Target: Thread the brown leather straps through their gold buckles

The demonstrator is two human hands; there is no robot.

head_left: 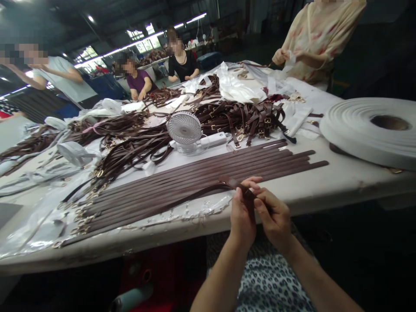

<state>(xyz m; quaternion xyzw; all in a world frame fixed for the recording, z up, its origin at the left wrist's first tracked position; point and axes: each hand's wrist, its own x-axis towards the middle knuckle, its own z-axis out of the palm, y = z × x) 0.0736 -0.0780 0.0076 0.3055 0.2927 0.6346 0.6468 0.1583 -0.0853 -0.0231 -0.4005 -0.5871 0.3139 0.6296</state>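
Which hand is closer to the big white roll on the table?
Right: the right hand is below and left of the white roll. The left hand sits farther left.

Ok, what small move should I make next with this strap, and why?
Probably lay the brown leather strap, pinched between your left hand and right hand, flat against the row of matching straps: its far end already lies beside theirs, buckles together.

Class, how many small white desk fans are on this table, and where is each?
2. One desk fan stands mid-table among the brown straps; another desk fan lies tilted further left. More may be hidden under them.
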